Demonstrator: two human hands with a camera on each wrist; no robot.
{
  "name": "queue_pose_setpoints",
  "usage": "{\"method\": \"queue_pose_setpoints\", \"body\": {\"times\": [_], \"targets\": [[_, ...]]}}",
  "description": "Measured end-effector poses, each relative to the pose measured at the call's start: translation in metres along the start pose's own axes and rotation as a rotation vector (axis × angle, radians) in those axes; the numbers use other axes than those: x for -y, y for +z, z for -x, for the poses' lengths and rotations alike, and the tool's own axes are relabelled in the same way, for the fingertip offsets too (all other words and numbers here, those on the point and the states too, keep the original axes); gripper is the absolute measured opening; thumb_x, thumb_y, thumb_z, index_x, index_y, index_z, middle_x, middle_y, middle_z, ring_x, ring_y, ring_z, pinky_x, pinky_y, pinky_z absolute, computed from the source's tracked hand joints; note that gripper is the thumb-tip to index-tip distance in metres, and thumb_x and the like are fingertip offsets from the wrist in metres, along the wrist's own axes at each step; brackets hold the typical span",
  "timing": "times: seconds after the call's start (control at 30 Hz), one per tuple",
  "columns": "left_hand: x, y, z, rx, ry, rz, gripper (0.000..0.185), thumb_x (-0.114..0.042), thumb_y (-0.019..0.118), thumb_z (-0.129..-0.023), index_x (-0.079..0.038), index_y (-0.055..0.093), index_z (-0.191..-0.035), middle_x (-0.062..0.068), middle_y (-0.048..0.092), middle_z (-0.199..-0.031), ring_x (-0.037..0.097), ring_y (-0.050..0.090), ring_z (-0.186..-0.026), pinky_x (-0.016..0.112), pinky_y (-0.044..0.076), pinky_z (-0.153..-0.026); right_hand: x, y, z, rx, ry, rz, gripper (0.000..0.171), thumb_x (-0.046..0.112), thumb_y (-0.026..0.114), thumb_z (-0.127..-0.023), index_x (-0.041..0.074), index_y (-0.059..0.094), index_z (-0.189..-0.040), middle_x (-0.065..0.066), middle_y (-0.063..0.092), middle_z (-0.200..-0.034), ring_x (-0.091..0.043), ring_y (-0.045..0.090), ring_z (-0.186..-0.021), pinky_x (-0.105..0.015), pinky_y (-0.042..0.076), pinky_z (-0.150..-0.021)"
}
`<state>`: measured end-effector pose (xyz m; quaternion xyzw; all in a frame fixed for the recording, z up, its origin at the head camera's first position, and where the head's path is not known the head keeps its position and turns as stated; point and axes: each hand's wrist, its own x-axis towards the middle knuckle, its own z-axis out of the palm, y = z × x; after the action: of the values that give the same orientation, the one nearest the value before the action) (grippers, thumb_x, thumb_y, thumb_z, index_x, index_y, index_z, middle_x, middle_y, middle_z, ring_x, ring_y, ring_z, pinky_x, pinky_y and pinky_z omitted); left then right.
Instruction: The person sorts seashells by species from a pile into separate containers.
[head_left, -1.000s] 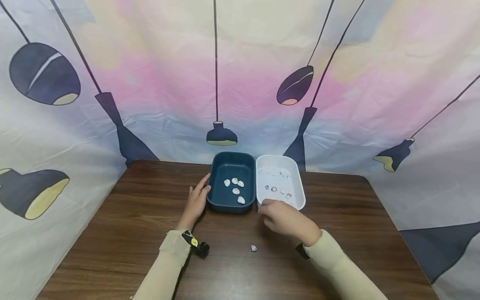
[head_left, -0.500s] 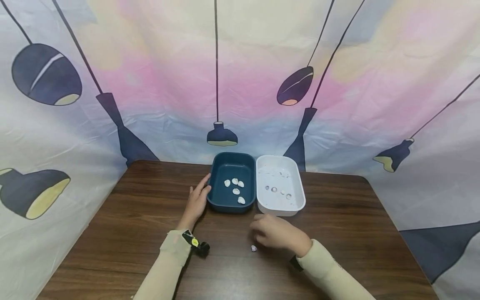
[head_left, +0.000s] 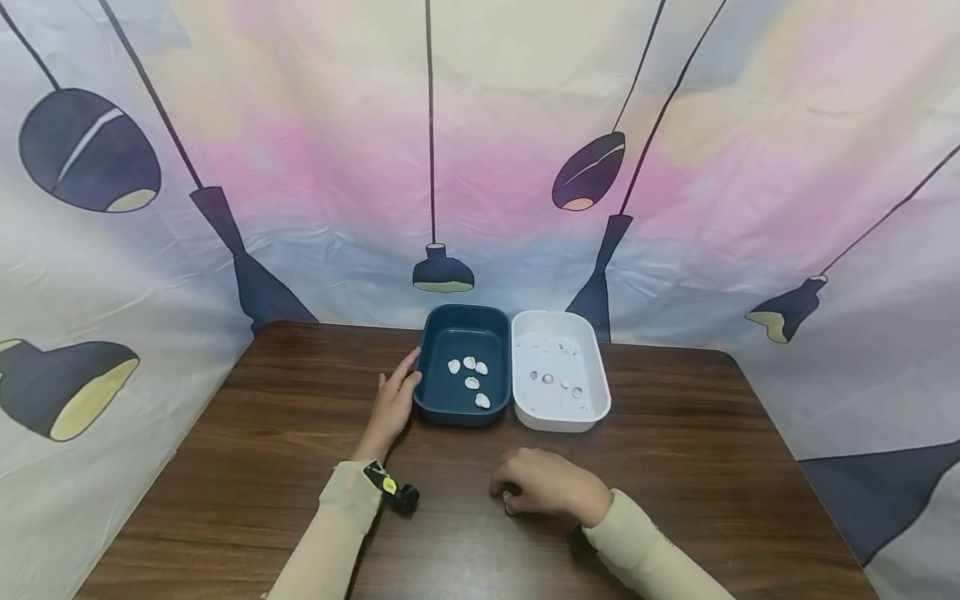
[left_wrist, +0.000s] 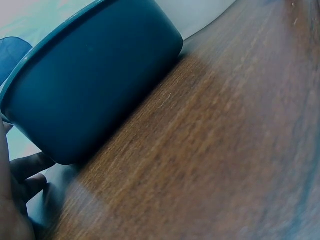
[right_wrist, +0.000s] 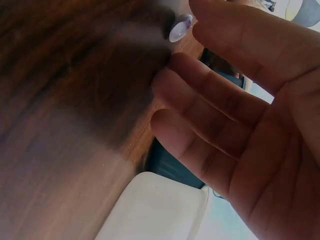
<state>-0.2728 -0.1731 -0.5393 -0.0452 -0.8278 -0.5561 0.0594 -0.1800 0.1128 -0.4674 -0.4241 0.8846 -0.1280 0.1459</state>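
On the wooden table, 2 small tubs stand side by side near the far edge, their long walls touching. The dark blue tub is on the left and holds 5 white shells spread loosely on its floor: 3 in a row toward the far side, 1 just nearer than those, and 1 nearest the front wall. The white tub on the right holds a few small purplish shells lying in a loose line across its middle (about 4 can be made out; paler bits near its far wall are too faint to tell).

The left hand lies against the left outer wall of the blue tub, fingers straight and relaxed, gripping nothing; the left wrist view shows the tub's rounded corner just beside the fingers.

The right hand rests low on the table, near of both tubs and well apart from them. A single small purple shell lies on the wood at its fingertips. In the right wrist view the fingers are loosely bent with the shell just beyond them, and I cannot tell whether any finger yet touches or pinches it.
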Motion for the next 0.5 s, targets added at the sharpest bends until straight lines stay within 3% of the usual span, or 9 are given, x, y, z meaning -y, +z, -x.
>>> {"method": "queue_pose_setpoints", "body": {"times": [0.23,0.5], "targets": [[0.0010,-0.0005,-0.0003,0.003,-0.008,-0.006,0.054,-0.034,0.043,-0.114,-0.022,0.037,-0.166,0.007,0.039,-0.168,0.037,0.029,-0.157,0.055,-0.012,-0.128,-0.0011,0.0055,-0.0002,-0.027,-0.035,0.042,0.016,0.005,0.084,-0.084,0.018,0.082,-0.095,0.011,0.073,-0.091,0.000,0.064,-0.086,-0.020,0.055,-0.077],[0.0014,-0.0001,-0.0014,0.003,0.004,-0.004,0.052,-0.032,0.043,-0.114,-0.024,0.038,-0.166,0.007,0.040,-0.168,0.036,0.029,-0.157,0.055,-0.011,-0.128,-0.0006,0.0081,-0.0007,-0.058,-0.050,0.069,0.016,0.003,0.081,-0.084,0.017,0.081,-0.091,0.011,0.072,-0.089,-0.002,0.065,-0.086,-0.020,0.055,-0.076]]}}
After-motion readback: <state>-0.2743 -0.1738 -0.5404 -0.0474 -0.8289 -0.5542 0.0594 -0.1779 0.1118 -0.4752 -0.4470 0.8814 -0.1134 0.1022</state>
